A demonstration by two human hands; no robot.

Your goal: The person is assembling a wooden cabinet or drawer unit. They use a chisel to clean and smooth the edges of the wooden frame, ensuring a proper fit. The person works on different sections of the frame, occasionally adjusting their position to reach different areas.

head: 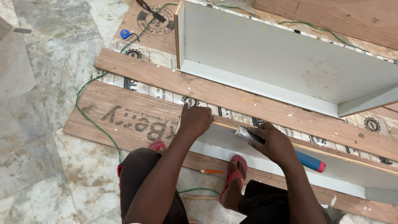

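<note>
- The floor [45, 83] is of pale marble tiles, and flat sheets of plywood [124, 118] lie on it, well beyond your fingers and to their left side.
- The big white cabinet piece [282, 62] stands far ahead of both hands, with its open side toward you. It is well apart from your fingers.
- A long wooden plank [232, 99] lies between that cabinet and your fingers, running from upper left to lower right.
- The white board [331, 166] stands on its edge just under your hands. Its long axis goes the same way as the plank, from your left fingers off to the far right. Its thin wooden top edge touches both hands.
- Your left hand [195, 121] sits on the near end of the board; the fingers are curled over the top edge and press on it, and they hold nothing else.
- Your right hand [275, 144] is just to the right of the left one, a little more along the edge. The fingers are closed around a tool with a metal blade [245, 133] that points toward your left fingers and rests at the edge; its red and blue handle [311, 162] sticks out behind the wrist.
- The green cord [93, 120] curves far left of your fingers, and an orange pencil [211, 171] lies below them, near your red sandals [234, 173].
- A small blue tape measure [125, 34] is far ahead on the left.
</note>
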